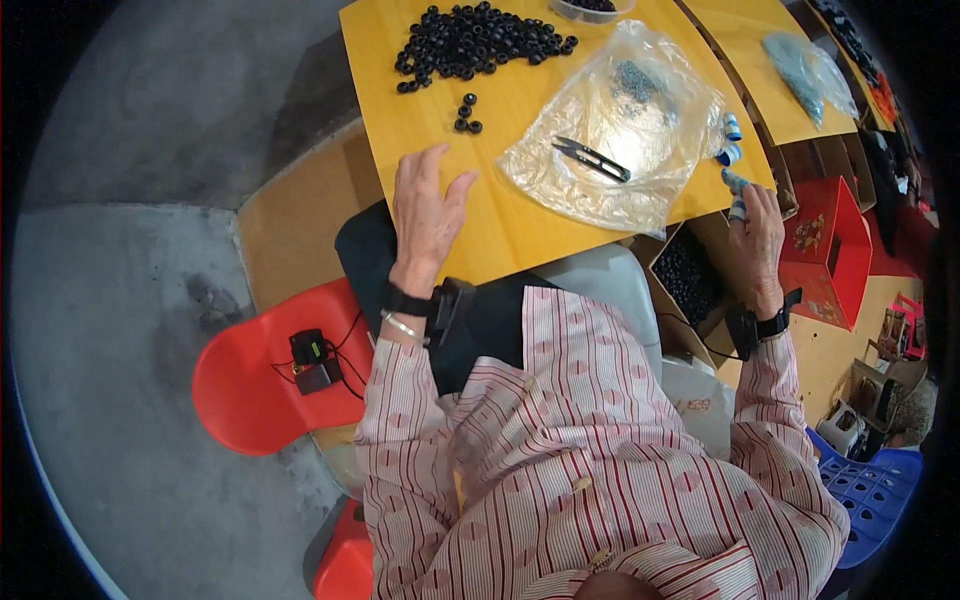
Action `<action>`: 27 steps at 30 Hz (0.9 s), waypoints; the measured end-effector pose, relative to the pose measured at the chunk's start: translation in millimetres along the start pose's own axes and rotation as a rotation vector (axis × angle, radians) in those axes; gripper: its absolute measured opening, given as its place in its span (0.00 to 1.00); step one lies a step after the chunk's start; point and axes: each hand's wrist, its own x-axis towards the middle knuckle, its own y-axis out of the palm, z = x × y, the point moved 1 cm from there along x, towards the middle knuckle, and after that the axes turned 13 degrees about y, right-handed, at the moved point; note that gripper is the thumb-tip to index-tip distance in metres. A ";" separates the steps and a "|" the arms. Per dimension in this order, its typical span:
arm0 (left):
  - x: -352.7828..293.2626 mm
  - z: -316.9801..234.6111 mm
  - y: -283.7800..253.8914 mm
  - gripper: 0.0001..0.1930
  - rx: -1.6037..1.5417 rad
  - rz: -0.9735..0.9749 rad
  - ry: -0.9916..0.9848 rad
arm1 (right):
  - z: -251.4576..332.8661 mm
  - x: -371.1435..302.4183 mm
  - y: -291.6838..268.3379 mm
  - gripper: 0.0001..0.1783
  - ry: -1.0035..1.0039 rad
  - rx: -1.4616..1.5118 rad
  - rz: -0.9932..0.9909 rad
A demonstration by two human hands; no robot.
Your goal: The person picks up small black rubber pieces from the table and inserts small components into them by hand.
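Left hand [425,215] lies flat and open on the yellow worktop [500,235], palm down, holding nothing. Right hand [757,235] is at the worktop's right edge, fingers wrapped in blue-and-white tape, tips near the edge; grip unclear, I cannot tell if anything is pinched.

The rings [478,42], small and black, sit in a heap at the far side of the worktop, with three strays [467,117] just ahead of your left fingertips. Nearest work for that hand looks like those strays: slide them toward you rather than pinching from the heap, one at a time, so nothing rolls off the near edge. Keep the left palm planted to steady the board, since it seems to rest on your lap.

Snips [590,159], black-handled, lie on the clear bag [620,135] between the hands, blades closed. Lift them by the handles, and mind the bag slipping under them.

Packages:
- The clear bag is crumpled and flat mid-worktop, a small grey clump of parts inside near its far end.
- A second clear bag [808,70] with bluish contents is on the next yellow board, far right.
- An open carton [688,275] of black parts sits below the right edge.
- A red box [830,250] with a pale printed patch is beside it.
- A clear tub [592,8] is at the far edge, mostly cut off.
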 end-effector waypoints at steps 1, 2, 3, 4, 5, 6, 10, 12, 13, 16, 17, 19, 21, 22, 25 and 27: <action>9.2 5.8 7.6 0.22 0.001 -0.002 0.005 | 1.5 2.4 3.5 0.19 -0.035 -0.014 -0.009; 17.8 8.8 12.9 0.25 0.078 -0.030 0.032 | 11.2 5.1 3.3 0.19 -0.035 -0.011 -0.011; 26.5 9.2 19.0 0.27 0.151 -0.057 0.062 | 25.5 6.4 2.3 0.18 -0.053 0.034 -0.015; 33.9 9.3 24.6 0.27 0.152 -0.057 0.067 | 33.6 9.3 2.6 0.18 -0.072 0.081 -0.021; 41.8 9.3 32.0 0.28 0.170 -0.007 0.027 | 32.2 12.3 9.5 0.17 -0.068 0.110 -0.017; 49.4 9.4 38.1 0.30 0.189 0.043 -0.014 | 33.7 14.9 12.5 0.17 -0.065 0.111 -0.022; 74.4 10.3 58.1 0.28 0.275 0.248 -0.080 | 38.7 23.2 29.1 0.20 -0.114 0.172 0.025; 76.5 17.5 64.1 0.22 0.363 0.272 -0.023 | 45.4 28.4 32.0 0.21 -0.129 0.190 0.062; 76.1 21.5 65.9 0.18 0.366 0.284 0.015 | 45.8 31.6 35.5 0.21 -0.142 0.191 0.075; 76.8 30.7 70.9 0.13 0.380 0.311 0.070 | 43.8 39.1 45.1 0.22 -0.163 0.188 0.105; 77.4 32.0 70.1 0.11 0.393 0.311 0.079 | 41.3 41.4 48.0 0.22 -0.154 0.192 0.109; 77.2 34.0 68.4 0.10 0.407 0.329 0.088 | 36.4 45.6 55.8 0.23 -0.179 0.205 0.162; 78.1 34.8 67.8 0.10 0.420 0.347 0.101 | 32.1 49.2 61.7 0.24 -0.188 0.230 0.192; 78.2 35.5 68.6 0.10 0.436 0.348 0.096 | 30.6 50.4 64.4 0.24 -0.208 0.251 0.219; 80.3 37.1 65.3 0.09 0.439 0.323 0.092 | 28.3 52.7 73.7 0.20 -0.241 0.332 0.218; 85.2 38.1 63.2 0.09 0.411 0.304 0.097 | 27.8 52.8 73.3 0.20 -0.196 0.370 0.216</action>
